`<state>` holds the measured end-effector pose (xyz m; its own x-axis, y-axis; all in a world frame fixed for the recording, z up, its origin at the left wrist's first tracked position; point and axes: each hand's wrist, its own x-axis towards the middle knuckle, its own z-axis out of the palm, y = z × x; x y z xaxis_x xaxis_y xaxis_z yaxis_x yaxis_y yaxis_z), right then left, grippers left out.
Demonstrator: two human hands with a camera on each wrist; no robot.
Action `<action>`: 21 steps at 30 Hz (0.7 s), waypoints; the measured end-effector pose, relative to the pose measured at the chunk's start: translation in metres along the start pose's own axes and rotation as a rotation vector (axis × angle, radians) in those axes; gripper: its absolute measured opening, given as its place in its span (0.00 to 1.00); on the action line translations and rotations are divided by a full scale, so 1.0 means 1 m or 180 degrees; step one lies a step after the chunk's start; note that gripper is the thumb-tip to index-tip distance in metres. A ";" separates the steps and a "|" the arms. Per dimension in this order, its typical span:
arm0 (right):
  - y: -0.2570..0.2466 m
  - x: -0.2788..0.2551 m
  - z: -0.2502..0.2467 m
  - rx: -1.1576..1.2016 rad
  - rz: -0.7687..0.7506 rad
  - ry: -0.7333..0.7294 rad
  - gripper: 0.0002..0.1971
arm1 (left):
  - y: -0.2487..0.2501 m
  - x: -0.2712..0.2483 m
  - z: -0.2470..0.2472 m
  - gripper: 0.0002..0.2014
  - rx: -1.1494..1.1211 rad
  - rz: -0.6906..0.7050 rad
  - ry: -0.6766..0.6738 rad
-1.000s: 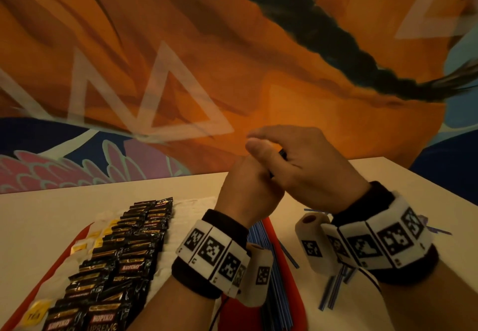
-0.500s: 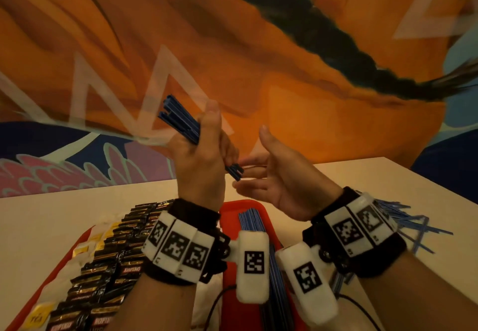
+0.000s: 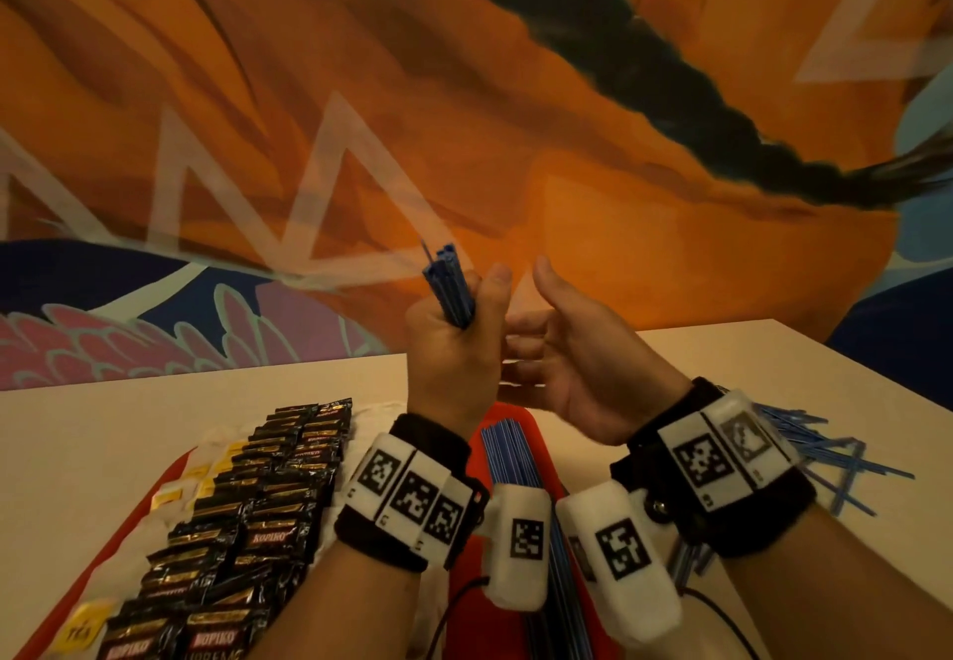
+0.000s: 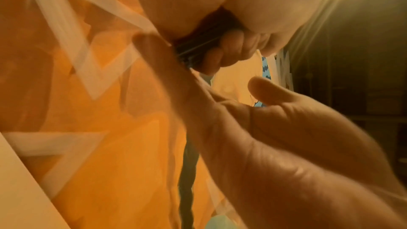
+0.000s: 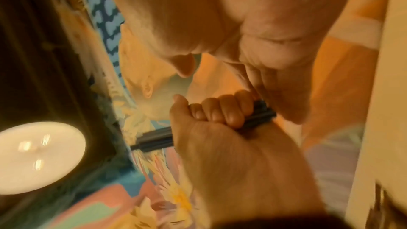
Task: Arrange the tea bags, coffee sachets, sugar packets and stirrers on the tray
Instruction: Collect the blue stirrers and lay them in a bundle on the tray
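Orange mural wall point(image 3: 593, 226) behind a beige table point(image 3: 103, 432). Left hand point(image 3: 454, 350) raised, fingers curled tight round a bundle of blue stirrers point(image 3: 449, 288), held upright. Right hand point(image 3: 577, 355) just beside it, palm open, fingers spread and relaxed. Red tray point(image 3: 515, 414) below holds coffee sachets point(image 3: 268, 494), tea bags point(image 3: 85, 628) and laid stirrers point(image 3: 508, 453); loose stirrers point(image 3: 845, 458) lie on the table at right.

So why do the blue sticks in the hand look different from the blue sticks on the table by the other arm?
The stirrers in the left hand are one tight bundle, standing nearly upright above the table. The loose stirrers beside the right hand's wrist lie flat on the table, scattered and crossing one another. The bundle is gripped; nobody touches the loose ones. Both are thin blue sticks.
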<state>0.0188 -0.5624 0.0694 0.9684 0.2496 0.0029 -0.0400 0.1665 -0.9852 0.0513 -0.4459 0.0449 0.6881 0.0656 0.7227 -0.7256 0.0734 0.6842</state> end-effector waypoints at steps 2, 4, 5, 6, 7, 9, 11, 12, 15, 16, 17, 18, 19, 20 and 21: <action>-0.006 -0.006 0.000 -0.1008 -0.0515 0.0610 0.48 | -0.003 0.002 -0.001 0.22 0.0373 0.0018 -0.0075; -0.016 -0.015 -0.001 -0.1679 -0.1423 0.1161 0.51 | -0.009 0.005 -0.005 0.22 0.1044 0.0203 -0.0289; -0.022 -0.021 -0.001 -0.1769 -0.1881 0.1307 0.49 | -0.010 0.006 -0.008 0.21 0.1398 0.0332 -0.0467; -0.026 -0.027 0.001 -0.1834 -0.2292 0.1365 0.44 | -0.010 0.006 -0.009 0.21 0.1711 0.0457 -0.0637; -0.027 -0.031 0.003 -0.2047 -0.2536 0.1367 0.40 | -0.007 0.006 -0.008 0.20 0.1934 0.0567 -0.0776; -0.025 -0.036 0.011 -0.2818 -0.2400 0.1259 0.44 | 0.001 0.004 -0.004 0.19 0.2272 0.0833 -0.0956; -0.015 -0.030 0.012 -0.3397 -0.1935 0.1186 0.48 | 0.005 0.003 -0.001 0.15 0.2686 0.1073 -0.1188; -0.013 -0.028 0.010 -0.3564 -0.1772 0.1191 0.47 | 0.007 0.004 -0.001 0.13 0.2895 0.1028 -0.1334; -0.019 -0.032 0.001 -0.3923 -0.1648 0.0938 0.33 | 0.010 0.007 -0.007 0.11 0.3340 0.0681 -0.1639; -0.021 -0.035 0.000 -0.4105 -0.1642 0.0793 0.24 | 0.012 0.008 -0.009 0.11 0.3430 0.0564 -0.1698; -0.023 -0.038 0.001 -0.4335 -0.1564 0.0692 0.18 | 0.013 0.009 -0.009 0.12 0.3487 0.0468 -0.1736; -0.024 -0.040 0.004 -0.4585 -0.1427 0.0655 0.16 | 0.013 0.008 -0.009 0.15 0.3494 0.0390 -0.1741; -0.023 -0.043 0.007 -0.4853 -0.1245 0.0666 0.18 | 0.014 0.008 -0.008 0.18 0.3475 0.0325 -0.1735; -0.021 -0.044 0.011 -0.5124 -0.1070 0.0732 0.20 | 0.014 0.007 -0.007 0.17 0.3426 0.0214 -0.1722; -0.018 -0.043 0.014 -0.5342 -0.0938 0.0821 0.20 | 0.015 0.006 -0.006 0.15 0.3386 0.0115 -0.1703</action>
<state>-0.0259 -0.5626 0.0898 0.9134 0.2204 0.3422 0.2504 -0.9671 -0.0455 0.0442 -0.4389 0.0588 0.7595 -0.3913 0.5197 -0.5607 -0.7988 0.2181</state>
